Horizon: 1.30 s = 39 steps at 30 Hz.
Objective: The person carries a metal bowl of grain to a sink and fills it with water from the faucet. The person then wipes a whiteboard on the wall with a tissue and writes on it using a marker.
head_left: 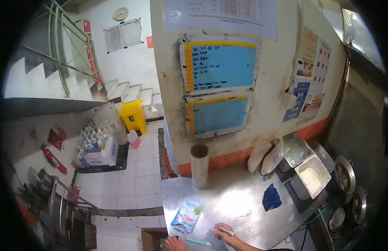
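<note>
My right hand (224, 235) is closed around a pale marker (229, 231), above the front of the steel table (227, 175). My left hand (176, 244) rests at the table's front edge, fingers laid on the surface, with something small and dark on one finger. Between the two hands lies a slim tool with a teal handle (197, 241), probably a knife; its far end is hard to make out. A blue and white pouch (187, 214) lies flat just beyond my left hand.
A cylindrical container (199, 166) stands against the wall, below two handwritten blue boards (221, 65). To the right are a dark blue cloth (271, 197), plastic bags (272, 158), a metal tub of white powder (312, 175) and several pans (344, 175). A yellow bin (133, 117) stands far left.
</note>
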Tool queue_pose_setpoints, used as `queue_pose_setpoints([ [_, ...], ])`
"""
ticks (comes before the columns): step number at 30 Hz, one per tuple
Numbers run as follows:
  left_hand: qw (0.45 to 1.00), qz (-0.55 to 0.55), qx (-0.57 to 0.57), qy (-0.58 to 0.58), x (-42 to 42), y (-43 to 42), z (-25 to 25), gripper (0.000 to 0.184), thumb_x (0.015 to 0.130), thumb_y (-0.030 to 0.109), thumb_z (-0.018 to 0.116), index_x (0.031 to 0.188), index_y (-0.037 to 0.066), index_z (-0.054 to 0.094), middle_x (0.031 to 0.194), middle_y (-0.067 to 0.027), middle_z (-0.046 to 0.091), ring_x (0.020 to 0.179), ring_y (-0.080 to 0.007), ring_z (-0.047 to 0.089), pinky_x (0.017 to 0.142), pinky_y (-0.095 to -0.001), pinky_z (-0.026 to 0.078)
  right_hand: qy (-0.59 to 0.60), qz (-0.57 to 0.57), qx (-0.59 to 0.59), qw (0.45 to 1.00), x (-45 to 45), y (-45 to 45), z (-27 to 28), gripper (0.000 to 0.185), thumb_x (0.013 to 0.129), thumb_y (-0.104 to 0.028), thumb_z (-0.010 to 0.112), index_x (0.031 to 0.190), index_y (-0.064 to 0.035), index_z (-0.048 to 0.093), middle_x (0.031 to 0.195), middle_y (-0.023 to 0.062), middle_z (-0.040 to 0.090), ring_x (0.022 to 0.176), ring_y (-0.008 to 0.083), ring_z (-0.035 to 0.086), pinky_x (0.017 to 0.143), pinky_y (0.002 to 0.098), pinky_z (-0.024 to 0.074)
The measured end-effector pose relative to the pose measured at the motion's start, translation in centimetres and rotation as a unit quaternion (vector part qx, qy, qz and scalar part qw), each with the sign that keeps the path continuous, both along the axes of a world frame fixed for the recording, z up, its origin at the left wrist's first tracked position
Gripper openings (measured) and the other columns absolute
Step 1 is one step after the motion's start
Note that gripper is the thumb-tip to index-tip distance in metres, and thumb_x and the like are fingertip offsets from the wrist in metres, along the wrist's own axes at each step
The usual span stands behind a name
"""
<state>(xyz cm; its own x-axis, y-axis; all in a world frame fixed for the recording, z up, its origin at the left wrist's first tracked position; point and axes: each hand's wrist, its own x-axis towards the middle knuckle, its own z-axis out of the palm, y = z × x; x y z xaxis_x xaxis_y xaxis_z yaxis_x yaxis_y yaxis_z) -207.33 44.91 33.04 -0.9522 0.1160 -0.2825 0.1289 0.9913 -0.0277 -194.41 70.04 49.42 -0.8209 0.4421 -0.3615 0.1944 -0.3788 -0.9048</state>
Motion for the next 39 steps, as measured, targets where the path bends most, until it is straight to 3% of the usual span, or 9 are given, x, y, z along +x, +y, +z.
queue_pose_setpoints([
  [5,0.996,-0.010,0.074,0.038,-0.2,-1.0,0.1,0.038,0.097,0.048,0.048,0.117,0.017,0.056,0.124,-0.0100,0.046,0.118,-0.0325,0.041,0.091,-0.0574,0.037,0.057,-0.033,-0.002,0.998,-0.3,1.6,-4.3,0.021,0.093,-0.006,0.068,0.110,-0.0032,0.057,0.092,0.0092,0.070,0.082,0.0152,0.067,0.073,0.0284,0.0533],
  [9,0.995,-0.016,0.086,0.051,0.0,-0.9,0.4,0.037,0.097,0.047,0.050,0.114,0.016,0.058,0.121,-0.0105,0.049,0.118,-0.0331,0.041,0.093,-0.0565,0.036,0.081,-0.065,0.002,0.995,-0.1,2.4,-1.9,0.025,0.092,0.001,0.067,0.113,-0.0015,0.054,0.096,0.0112,0.069,0.089,0.0178,0.067,0.083,0.0314,0.0551],
  [13,0.997,-0.007,0.069,0.043,-0.1,-0.5,1.2,0.035,0.096,0.045,0.053,0.114,0.015,0.058,0.118,-0.0111,0.052,0.114,-0.0346,0.045,0.093,-0.0551,0.037,0.070,-0.058,0.013,0.996,0.4,3.2,-3.1,0.027,0.091,-0.005,0.070,0.112,-0.0018,0.054,0.092,0.0097,0.069,0.085,0.0169,0.067,0.077,0.0299,0.0537],
  [17,0.975,-0.068,0.145,0.156,0.9,-1.3,2.2,0.032,0.097,0.041,0.054,0.112,0.013,0.059,0.113,-0.0130,0.054,0.108,-0.0363,0.049,0.091,-0.0550,0.040,0.081,-0.055,0.023,0.995,0.7,3.3,-3.9,0.024,0.093,-0.007,0.068,0.112,-0.0029,0.054,0.089,0.0096,0.069,0.080,0.0151,0.064,0.071,0.0283,0.0506],
  [19,0.977,-0.060,0.164,0.123,1.9,-0.3,9.9,0.030,0.098,0.038,0.054,0.111,0.012,0.060,0.111,-0.0144,0.055,0.106,-0.0367,0.051,0.089,-0.0552,0.042,0.101,-0.064,0.002,0.993,0.5,2.8,-4.6,0.021,0.094,-0.006,0.065,0.111,-0.0038,0.054,0.087,0.0092,0.068,0.077,0.0140,0.062,0.069,0.0277,0.0491],
  [25,0.983,-0.062,0.134,0.111,1.6,0.0,8.6,0.032,0.098,0.038,0.054,0.115,0.011,0.058,0.121,-0.0185,0.053,0.114,-0.0376,0.050,0.090,-0.0546,0.044,0.132,-0.038,-0.025,0.990,0.3,1.2,-4.6,0.020,0.096,-0.004,0.059,0.114,-0.0059,0.052,0.082,0.0072,0.064,0.072,0.0137,0.057,0.068,0.0280,0.0480],
  [28,0.957,-0.059,0.245,0.143,2.6,1.6,15.3,0.024,0.094,0.020,0.057,0.105,-0.001,0.054,0.108,-0.0216,0.051,0.105,-0.0402,0.048,0.091,-0.0528,0.040,0.123,-0.022,-0.047,0.991,0.5,1.1,-3.0,0.020,0.098,-0.006,0.056,0.118,-0.0055,0.051,0.084,0.0088,0.066,0.073,0.0155,0.058,0.069,0.0297,0.0485],
  [32,0.956,-0.060,0.216,0.189,2.6,1.6,13.9,0.022,0.092,0.022,0.061,0.103,0.003,0.056,0.105,-0.0169,0.053,0.104,-0.0372,0.050,0.088,-0.0501,0.041,0.063,-0.074,-0.037,0.995,0.7,1.4,-2.1,0.025,0.102,-0.021,0.054,0.121,-0.0042,0.054,0.085,0.0105,0.070,0.071,0.0136,0.059,0.063,0.0281,0.0477],
  [39,0.952,-0.055,0.238,0.183,2.4,1.8,14.5,0.022,0.094,0.022,0.058,0.104,0.003,0.055,0.106,-0.0168,0.053,0.104,-0.0375,0.050,0.087,-0.0512,0.041,-0.016,-0.084,0.026,0.996,2.2,3.0,-2.1,0.033,0.102,-0.031,0.059,0.111,0.0007,0.066,0.064,0.0017,0.056,0.054,0.0092,0.048,0.051,0.0242,0.0385],
])
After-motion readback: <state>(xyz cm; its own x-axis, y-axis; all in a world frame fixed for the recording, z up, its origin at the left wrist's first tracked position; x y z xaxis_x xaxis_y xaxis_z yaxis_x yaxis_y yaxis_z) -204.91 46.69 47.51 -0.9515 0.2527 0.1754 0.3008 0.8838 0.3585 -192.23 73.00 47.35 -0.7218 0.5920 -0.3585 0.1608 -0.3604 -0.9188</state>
